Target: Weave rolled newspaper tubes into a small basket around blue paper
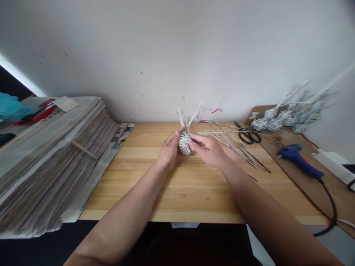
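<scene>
A small woven ball of rolled newspaper strips is held above the wooden table between my two hands. Several paper sticks poke up from its top. My left hand wraps its left side, with the fingertips at the top near the sticks. On the right side my right hand pinches the weave with thumb and fingers. Part of the ball is hidden behind the fingers. Loose rolled paper sticks lie on the table just right of my right hand.
Black scissors lie beyond the sticks. Several finished woven paper pieces stand at the back right. A blue glue gun with a cord rests on a brown board. A tall newspaper stack fills the left, with red-handled pliers on top.
</scene>
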`<state>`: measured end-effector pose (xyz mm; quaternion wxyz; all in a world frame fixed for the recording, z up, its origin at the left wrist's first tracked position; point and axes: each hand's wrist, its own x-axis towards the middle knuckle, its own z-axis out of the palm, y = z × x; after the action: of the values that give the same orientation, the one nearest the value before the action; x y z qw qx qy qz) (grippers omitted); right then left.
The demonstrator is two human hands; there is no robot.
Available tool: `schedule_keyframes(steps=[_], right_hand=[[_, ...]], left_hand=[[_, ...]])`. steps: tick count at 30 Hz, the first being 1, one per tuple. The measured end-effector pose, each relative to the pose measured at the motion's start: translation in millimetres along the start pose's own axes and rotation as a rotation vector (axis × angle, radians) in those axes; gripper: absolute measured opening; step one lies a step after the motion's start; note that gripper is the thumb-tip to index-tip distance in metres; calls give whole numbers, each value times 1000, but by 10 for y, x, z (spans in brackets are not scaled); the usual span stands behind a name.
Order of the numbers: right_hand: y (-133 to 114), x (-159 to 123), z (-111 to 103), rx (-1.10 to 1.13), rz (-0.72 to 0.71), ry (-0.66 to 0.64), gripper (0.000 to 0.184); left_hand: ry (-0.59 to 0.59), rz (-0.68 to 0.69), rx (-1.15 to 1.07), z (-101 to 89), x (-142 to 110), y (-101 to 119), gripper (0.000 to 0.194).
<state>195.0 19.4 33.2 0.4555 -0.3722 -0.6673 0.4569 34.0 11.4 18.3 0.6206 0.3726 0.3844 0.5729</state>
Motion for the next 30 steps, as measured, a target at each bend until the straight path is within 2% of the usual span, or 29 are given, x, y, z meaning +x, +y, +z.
schedule_keyframes(steps=[4, 8, 12, 16, 19, 23, 25, 30], right_hand=[[-13, 11, -15, 42, -12, 15, 35], [16, 20, -29, 47, -5, 22, 37], [36, -5, 16, -35, -32, 126, 32], [-13, -25, 51, -91, -65, 206, 24], [-81, -20, 34, -1, -60, 108, 28], [-152, -16, 12, 272, 69, -69, 53], [-160, -18, 15, 269, 106, -59, 54], [-131, -14, 22, 113, 12, 8, 35]], left_hand=[[-35, -41, -120, 13, -18, 61, 52], [-102, -57, -151, 8, -24, 81, 65], [-73, -24, -89, 11, -24, 47, 64], [-34, -22, -89, 9, -21, 29, 54], [-21, -24, -122, -16, -5, 50, 45], [-46, -71, -122, -47, 14, 80, 49], [-53, -69, -112, -47, 13, 80, 52], [-59, -77, -134, -49, 4, 67, 41]])
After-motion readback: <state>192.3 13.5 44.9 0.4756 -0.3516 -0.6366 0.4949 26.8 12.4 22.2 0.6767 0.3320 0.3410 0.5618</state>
